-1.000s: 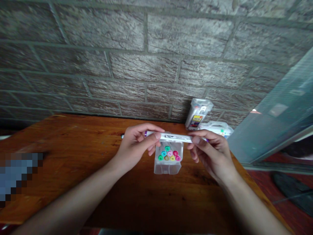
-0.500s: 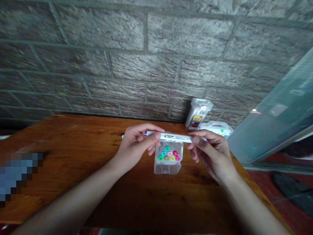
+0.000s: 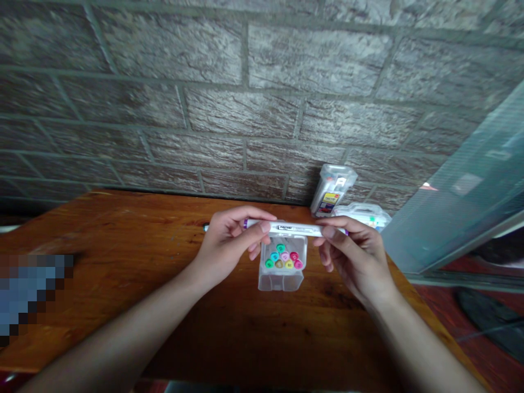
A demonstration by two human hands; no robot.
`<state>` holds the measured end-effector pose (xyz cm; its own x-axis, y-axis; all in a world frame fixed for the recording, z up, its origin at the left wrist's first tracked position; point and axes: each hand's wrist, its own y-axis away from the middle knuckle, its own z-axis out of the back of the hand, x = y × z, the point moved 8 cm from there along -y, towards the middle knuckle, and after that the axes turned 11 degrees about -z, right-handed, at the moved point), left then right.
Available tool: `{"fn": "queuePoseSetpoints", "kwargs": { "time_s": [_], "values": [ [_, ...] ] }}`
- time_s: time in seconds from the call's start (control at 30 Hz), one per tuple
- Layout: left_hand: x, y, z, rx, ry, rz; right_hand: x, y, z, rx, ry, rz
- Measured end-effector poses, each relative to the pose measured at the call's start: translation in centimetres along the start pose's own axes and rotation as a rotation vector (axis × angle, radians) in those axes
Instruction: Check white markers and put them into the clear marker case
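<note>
A white marker [image 3: 295,228] with purple ends and printed lettering lies level between my two hands. My left hand [image 3: 233,237] pinches its left end between thumb and fingers. At the other end, the thumb and fingers of my right hand [image 3: 352,245] are closed on it. Just below the marker, on the table, is a clear plastic case [image 3: 280,281] with its lid open toward me. Several markers [image 3: 284,256] with green, blue, pink, red, brown and yellow ends fill it. The marker and my fingers hide the far part of the case.
A tall clear case [image 3: 333,188] of markers leans by the brick wall [image 3: 270,114]. Beside it is a clear box with a handle [image 3: 362,215]. A small object [image 3: 205,227] shows behind my left hand on the wooden table [image 3: 135,245]. A glass panel [image 3: 442,202] stands at right.
The marker has turned slightly about its length, so its lettering sits a little differently. Both hands keep nearly the same place.
</note>
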<state>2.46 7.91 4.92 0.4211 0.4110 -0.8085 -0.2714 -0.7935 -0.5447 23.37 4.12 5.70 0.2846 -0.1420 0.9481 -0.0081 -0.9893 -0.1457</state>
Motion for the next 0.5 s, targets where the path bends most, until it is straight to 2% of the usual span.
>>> {"fn": "queuePoseSetpoints", "kwargs": {
  "time_s": [0.5],
  "values": [
    [-0.18, -0.11, -0.03, -0.017, 0.043, -0.003, 0.13, -0.05, 0.01, -0.009, 0.022, 0.008]
  ]
}}
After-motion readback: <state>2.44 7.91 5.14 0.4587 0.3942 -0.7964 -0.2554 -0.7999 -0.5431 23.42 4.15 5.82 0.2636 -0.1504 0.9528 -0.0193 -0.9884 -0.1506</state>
